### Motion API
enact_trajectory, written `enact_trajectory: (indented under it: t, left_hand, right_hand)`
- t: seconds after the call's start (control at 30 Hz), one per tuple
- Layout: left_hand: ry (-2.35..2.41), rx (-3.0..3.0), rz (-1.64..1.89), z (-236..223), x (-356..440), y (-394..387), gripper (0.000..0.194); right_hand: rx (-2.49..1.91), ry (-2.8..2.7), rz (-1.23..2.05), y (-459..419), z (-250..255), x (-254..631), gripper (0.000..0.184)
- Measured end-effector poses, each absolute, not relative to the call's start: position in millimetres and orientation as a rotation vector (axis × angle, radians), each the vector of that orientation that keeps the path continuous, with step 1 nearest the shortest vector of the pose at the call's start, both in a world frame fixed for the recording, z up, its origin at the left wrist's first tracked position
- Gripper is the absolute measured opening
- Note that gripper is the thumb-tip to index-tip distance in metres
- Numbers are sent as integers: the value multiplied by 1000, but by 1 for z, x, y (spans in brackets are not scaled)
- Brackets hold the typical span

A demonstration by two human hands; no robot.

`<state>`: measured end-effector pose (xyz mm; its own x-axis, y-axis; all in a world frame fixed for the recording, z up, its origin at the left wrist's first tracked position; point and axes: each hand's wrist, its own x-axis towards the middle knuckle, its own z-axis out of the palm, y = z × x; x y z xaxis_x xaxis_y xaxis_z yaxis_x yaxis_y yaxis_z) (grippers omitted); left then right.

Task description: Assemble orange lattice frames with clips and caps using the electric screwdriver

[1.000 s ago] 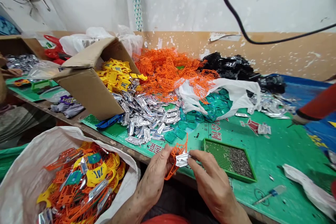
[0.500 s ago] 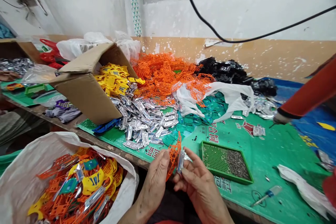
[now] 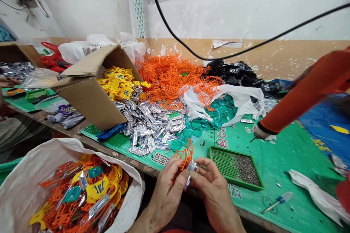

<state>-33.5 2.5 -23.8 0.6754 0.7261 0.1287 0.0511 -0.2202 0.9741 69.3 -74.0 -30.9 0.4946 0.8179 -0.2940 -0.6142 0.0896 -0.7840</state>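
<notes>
Right over the near edge of the bench, the left hand has its fingers pinching an orange lattice frame, while the right hand pinches a silver piece up against it. That frame looks light and springy, its thin bars probably easy to bend; thicker rails make the safer hold. The silver piece seems stiff and slick, best taken by its long edges! Its long axis slants steeply, upper end tipped right; the frame points up and away.
</notes>
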Motion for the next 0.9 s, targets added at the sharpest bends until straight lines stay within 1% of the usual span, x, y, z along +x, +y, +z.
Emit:
enact_trajectory:
  t: [0.2,0.33,0.5,0.63,0.7,0.9]
  left_hand:
    - [473,1981,712,-31,-38,4,21]
    - [353,2106,720,-34,-40,3,14]
    - [166,2211,852,-36,-39,6,15]
    - [9,2273,896,-36,-38,5,14]
    - [-56,2281,912,-35,-37,3,17]
    - [-138,2409,903,-25,-35,-1,22]
  right_hand:
    - [-992,-344,1142,-87,-36,80,29]
    - [-947,-496,1062,-94,-32,89,22]
    - [-1048,-644,973,-105,-34,101,13]
    - [-1000,-722,963,-115,-42,108,9]
    - [-963,-766,935,-119,-44,109,9]
    - [-952,-919,782,-126,-42,108,19]
